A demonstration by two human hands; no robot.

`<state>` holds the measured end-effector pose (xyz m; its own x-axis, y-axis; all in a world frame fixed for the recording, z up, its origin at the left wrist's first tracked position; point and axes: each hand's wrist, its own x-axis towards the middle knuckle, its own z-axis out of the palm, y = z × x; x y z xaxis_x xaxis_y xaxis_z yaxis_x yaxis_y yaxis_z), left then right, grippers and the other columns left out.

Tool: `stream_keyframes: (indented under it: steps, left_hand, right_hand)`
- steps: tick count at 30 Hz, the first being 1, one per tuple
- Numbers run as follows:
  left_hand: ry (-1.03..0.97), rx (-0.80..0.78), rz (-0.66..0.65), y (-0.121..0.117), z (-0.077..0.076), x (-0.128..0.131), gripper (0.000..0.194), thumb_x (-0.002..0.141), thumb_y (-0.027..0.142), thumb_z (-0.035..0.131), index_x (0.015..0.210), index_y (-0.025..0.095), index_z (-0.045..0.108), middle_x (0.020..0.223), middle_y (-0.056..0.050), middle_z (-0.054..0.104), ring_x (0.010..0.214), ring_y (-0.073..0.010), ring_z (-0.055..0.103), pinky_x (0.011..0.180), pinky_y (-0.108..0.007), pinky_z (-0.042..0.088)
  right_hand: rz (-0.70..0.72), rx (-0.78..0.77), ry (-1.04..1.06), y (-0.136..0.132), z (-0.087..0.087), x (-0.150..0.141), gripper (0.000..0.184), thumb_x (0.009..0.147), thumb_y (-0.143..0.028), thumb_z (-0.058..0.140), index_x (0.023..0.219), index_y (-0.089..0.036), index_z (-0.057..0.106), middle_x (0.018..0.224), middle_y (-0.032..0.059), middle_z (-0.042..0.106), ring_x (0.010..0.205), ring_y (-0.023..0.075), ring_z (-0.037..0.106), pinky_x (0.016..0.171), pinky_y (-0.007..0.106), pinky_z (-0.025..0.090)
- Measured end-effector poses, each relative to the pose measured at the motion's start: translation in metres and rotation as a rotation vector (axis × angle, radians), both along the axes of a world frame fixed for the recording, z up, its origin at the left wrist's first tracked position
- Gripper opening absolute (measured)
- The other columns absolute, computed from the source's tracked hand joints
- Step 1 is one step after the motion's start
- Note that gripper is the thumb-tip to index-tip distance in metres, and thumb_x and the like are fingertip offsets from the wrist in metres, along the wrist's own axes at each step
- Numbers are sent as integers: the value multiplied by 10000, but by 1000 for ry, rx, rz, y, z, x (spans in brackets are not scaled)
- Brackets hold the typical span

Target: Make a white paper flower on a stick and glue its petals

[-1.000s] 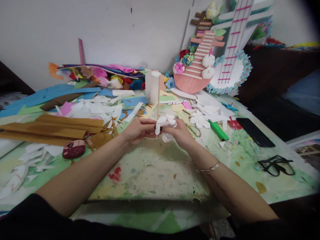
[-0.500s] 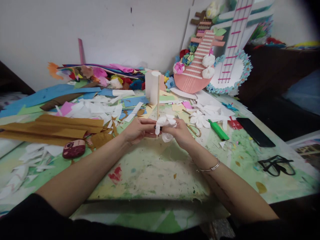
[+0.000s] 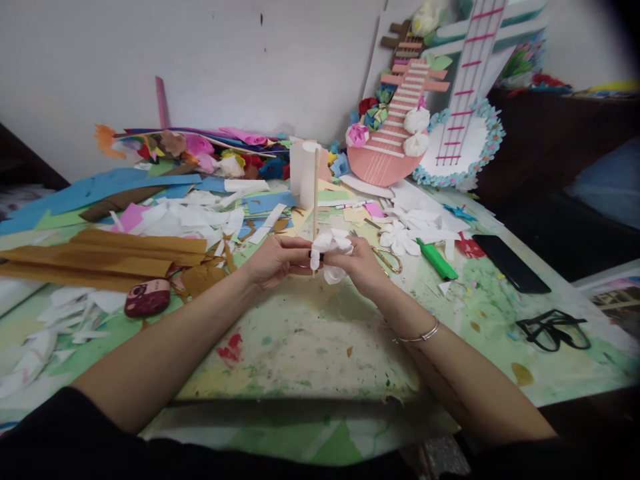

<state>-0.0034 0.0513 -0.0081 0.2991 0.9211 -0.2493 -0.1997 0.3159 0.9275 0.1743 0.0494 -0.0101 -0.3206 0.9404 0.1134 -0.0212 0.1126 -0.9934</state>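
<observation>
A thin wooden stick (image 3: 315,193) stands upright over the middle of the paint-stained table (image 3: 300,347). A white paper flower (image 3: 332,247) is wrapped round its lower end. My left hand (image 3: 277,259) is closed, pinching the stick and the flower's base from the left. My right hand (image 3: 361,265) is closed round the white paper from the right, fingers pressed on the petals. Both hands meet at the stick, a little above the table top.
Scissors (image 3: 387,260), a green marker (image 3: 437,260) and loose white paper flowers (image 3: 400,238) lie right of my hands. Black glasses (image 3: 553,331) and a dark phone (image 3: 509,264) are further right. Brown paper (image 3: 100,253) and coloured scraps cover the left. A pink paper guitar (image 3: 395,143) leans at the back.
</observation>
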Motion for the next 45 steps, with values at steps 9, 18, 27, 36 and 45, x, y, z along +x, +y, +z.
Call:
stream_keyframes:
  steps: [9,18,27,36,45]
  left_hand:
    - [-9,7,-19,2,-3,-3,246,600,145,789,840,114,741,756,-76,725,663,-170,673,723,-359,571]
    - [-17,12,-29,2,-3,-3,271,564,160,811,820,105,742,730,-75,723,662,-176,669,700,-343,565]
    - [-12,28,-57,3,-5,-5,325,579,191,815,886,118,737,798,-84,734,693,-176,677,713,-345,561]
    - [-32,8,-32,1,-2,-3,322,563,175,821,869,116,740,787,-70,729,685,-161,666,703,-330,562]
    - [-42,23,-46,2,-3,-4,321,567,184,817,872,121,737,775,-62,723,672,-152,658,712,-329,553]
  right_hand:
    - [22,2,23,0,0,0,120,595,-212,680,678,-150,619,631,-29,561,589,78,452,560,225,354]
    - [24,7,10,1,-3,2,135,602,-211,681,710,-141,642,654,-21,588,603,87,476,572,226,369]
    - [26,-5,13,0,-1,1,130,600,-194,680,718,-151,647,662,-20,605,600,87,487,576,229,379]
    - [22,6,17,0,0,2,112,606,-187,681,702,-149,639,654,-24,589,599,84,481,579,227,375]
    - [19,-3,12,-1,1,1,132,594,-205,693,701,-148,642,657,-21,598,602,89,481,580,230,375]
